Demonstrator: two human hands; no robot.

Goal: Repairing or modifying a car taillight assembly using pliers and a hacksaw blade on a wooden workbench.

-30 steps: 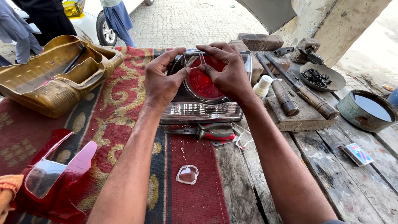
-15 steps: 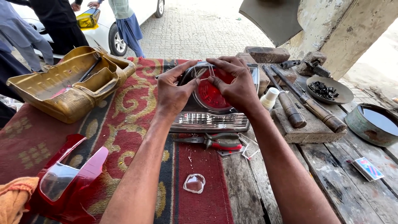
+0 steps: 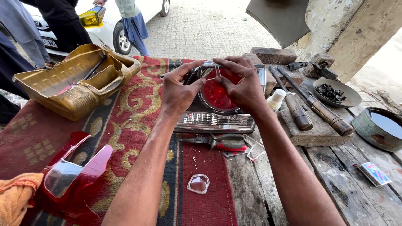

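Centre of frame, upper half: chrome-housed car tail lamp with round red lens (image 3: 217,98) lies on the red patterned cloth (image 3: 125,121) covering the wooden desk (image 3: 335,167). Left hand (image 3: 178,90) and right hand (image 3: 243,86) both rest on the lens, fingertips pinched on a small clear plastic piece (image 3: 208,72) at its top edge. Red-handled pliers (image 3: 222,143) lie just below the lamp; a clear lens fragment (image 3: 198,183) lies lower centre.

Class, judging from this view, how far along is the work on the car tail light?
Done: little shows; red-handled pliers and clear plastic scraps lie beside it. In hand: left hand and right hand press a clear piece onto the round red lens of the chrome-trimmed tail light. Left: a loose clear lens piece lies unused.
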